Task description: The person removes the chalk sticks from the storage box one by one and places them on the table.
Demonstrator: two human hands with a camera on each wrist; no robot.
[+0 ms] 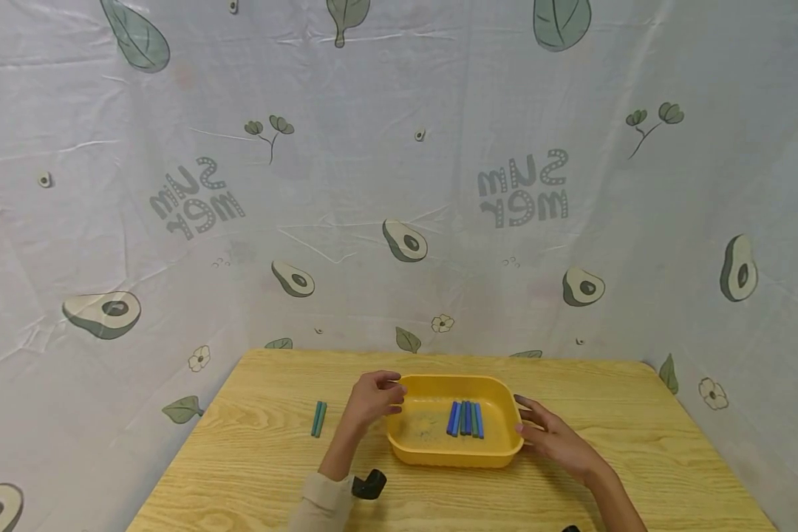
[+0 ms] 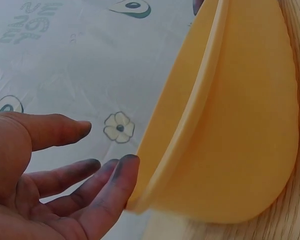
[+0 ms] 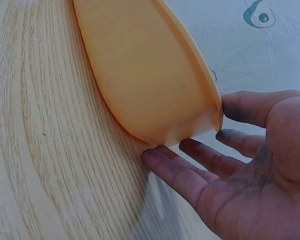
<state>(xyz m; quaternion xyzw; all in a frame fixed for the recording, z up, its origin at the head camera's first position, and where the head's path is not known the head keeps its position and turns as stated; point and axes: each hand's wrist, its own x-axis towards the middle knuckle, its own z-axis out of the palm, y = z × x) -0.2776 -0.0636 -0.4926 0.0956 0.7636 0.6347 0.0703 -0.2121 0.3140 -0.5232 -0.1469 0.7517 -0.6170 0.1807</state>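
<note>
A yellow plastic tray sits on the table, its inside marked with dark, powdery smudges. Several blue and green chalk-like sticks lie side by side in its right half. My left hand is at the tray's upper left corner with fingers loosely spread, holding nothing; in the left wrist view its fingertips come right up to the rim. At the right end my right hand has its thumb at the rim and its extended fingers against the outer wall. Dark smudges cover the fingertips of both hands.
Two green-blue sticks lie together on the wooden table, left of the left hand. A pale printed curtain hangs behind the table and along its sides. A black wrist device is on the left forearm.
</note>
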